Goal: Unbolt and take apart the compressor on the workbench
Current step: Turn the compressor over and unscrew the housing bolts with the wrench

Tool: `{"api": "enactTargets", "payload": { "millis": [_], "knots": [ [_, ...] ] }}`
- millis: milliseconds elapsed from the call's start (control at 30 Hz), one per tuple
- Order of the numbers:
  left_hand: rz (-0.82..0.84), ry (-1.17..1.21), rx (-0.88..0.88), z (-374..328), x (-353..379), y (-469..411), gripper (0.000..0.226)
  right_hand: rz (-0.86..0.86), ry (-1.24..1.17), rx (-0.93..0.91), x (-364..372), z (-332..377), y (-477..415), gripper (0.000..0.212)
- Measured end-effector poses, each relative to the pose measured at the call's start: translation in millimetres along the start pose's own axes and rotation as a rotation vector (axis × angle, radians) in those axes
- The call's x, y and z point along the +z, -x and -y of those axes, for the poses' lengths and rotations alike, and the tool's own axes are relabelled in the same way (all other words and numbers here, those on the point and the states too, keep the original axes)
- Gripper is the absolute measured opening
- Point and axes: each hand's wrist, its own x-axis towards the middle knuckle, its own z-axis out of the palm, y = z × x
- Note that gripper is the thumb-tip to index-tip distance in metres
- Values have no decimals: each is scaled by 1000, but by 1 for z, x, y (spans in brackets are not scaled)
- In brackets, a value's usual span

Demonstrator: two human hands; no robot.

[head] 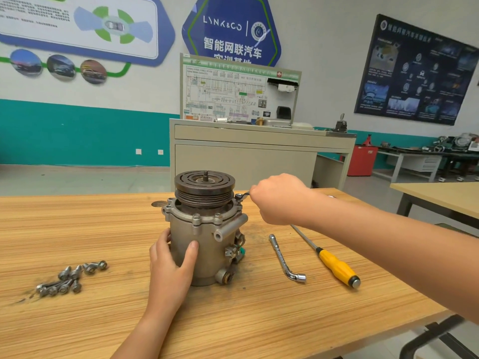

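One compressor (pixel 204 244) is seen standing upright near the middle of the wooden tabletop (pixel 77 229). Its body is a dull grey metal cylinder. On top, one dark, rust-tinged grooved pulley (pixel 204 189) is carried, with concentric slots in its face and a short threaded shaft at the centre. Below the pulley, a lighter cast flange (pixel 207 216) with bolt bosses is set round the body. A tubular mounting lug is seen on the right side, with fittings and a small green part lower down.

The body is gripped by the left hand (pixel 172 257), the thumb laid across the front and the fingers (pixel 162 240) wrapped round the left side. The right hand (pixel 280 199) is closed round the handle of one small spanner (pixel 241 195), whose ring end is seated at the flange's right rear edge; the handle itself is mostly hidden by the fist.

To the left of the compressor, loose bolts (pixel 70 278) are heaped in one cluster. About nine can be counted, though the exact number cannot be told because they overlap. To the right, two more tools lie apart from each other: one L-shaped socket wrench (pixel 283 257) and one screwdriver (pixel 334 263) with a yellow handle.
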Motion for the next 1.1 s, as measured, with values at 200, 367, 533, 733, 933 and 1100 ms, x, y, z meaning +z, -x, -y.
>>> {"api": "enactTargets", "payload": {
  "millis": [200,367,533,733,933,1100],
  "knots": [
    [-2,3,3,-1,0,1,61,-17,-19,0,2,-1,-1,14],
    [-19,9,12,-2,1,1,60,-33,-61,4,4,-7,-3,20],
    [-24,-2,11,2,0,1,61,-57,-55,-13,3,-9,-6,11],
    [-34,3,16,3,2,-1,59,-73,-64,-50,15,-15,-11,16],
    [-36,3,20,4,1,-1,59,-76,77,-96,29,-29,-19,27],
    [-30,14,23,3,2,-1,60,-163,-14,-60,51,-33,-50,30]
  ]
}}
